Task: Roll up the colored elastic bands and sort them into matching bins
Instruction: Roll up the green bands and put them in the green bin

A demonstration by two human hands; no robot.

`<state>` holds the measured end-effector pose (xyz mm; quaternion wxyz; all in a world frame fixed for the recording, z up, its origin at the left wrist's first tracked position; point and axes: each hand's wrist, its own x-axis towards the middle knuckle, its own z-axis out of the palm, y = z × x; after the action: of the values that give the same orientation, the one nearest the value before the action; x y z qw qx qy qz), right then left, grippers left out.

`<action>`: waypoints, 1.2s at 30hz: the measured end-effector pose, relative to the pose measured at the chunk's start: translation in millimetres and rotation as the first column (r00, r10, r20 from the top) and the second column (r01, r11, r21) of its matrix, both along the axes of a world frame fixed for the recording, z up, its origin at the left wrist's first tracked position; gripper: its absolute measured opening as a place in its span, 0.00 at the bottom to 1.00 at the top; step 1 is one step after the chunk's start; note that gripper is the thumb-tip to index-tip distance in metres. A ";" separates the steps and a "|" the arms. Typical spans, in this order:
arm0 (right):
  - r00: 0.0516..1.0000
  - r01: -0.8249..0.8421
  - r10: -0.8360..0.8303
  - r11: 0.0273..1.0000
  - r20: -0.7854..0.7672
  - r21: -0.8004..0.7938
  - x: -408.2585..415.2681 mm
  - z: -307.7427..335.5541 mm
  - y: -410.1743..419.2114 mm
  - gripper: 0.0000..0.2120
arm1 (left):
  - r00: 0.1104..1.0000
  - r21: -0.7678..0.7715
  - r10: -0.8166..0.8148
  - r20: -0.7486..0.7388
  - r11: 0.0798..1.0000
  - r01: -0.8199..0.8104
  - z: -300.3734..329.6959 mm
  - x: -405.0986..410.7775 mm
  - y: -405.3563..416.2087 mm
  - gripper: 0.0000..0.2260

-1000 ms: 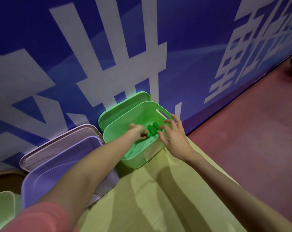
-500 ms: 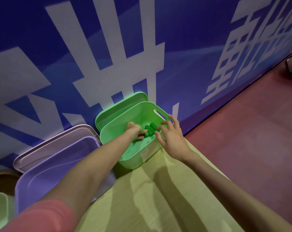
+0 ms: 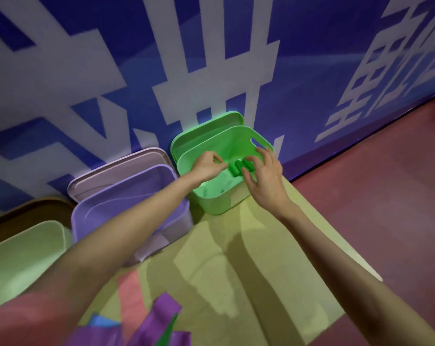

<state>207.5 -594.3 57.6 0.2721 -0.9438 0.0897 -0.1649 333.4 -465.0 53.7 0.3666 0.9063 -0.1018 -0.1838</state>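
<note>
I have just one view, from the camera worn on the head. It looks forward and steeply down over both forearms toward the green bin, which sits against the blue wall near mid-frame at arm's reach. Wide-angle bending curves the wall. The tabletop fills the lower frame below the bin, close to me.
</note>
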 end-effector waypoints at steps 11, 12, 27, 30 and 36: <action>0.953 -0.218 0.150 0.942 0.263 0.256 -97.5 5.6 125.2 0.15 | 0.918 -0.316 0.201 0.343 0.945 -0.089 41.1 -160.6 172.9 0.04; 0.950 -0.262 0.194 0.920 0.243 0.291 -107.9 0.4 135.8 0.13 | 0.919 -0.309 0.226 0.324 0.943 -0.123 38.1 -175.5 189.3 0.06; 0.430 -0.796 0.883 0.468 -0.186 0.383 -225.7 -57.6 258.4 0.08 | 0.935 -0.259 0.337 0.115 0.918 -0.299 -78.7 -340.6 348.3 0.14; 0.306 -0.875 0.925 0.367 -0.227 0.316 -244.9 -72.4 282.2 0.13 | 0.911 -0.299 0.389 0.137 0.893 -0.337 -87.0 -353.4 363.8 0.08; 0.250 -0.956 0.951 0.273 -0.183 0.109 -262.8 -99.3 303.0 0.19 | 0.870 -0.364 0.419 0.260 0.877 -0.313 -96.5 -369.4 371.6 0.05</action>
<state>-55.3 -291.3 -41.7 0.2934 -0.8211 -0.4711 0.1331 -36.0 -93.5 -42.8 0.5104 0.8575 -0.0136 0.0629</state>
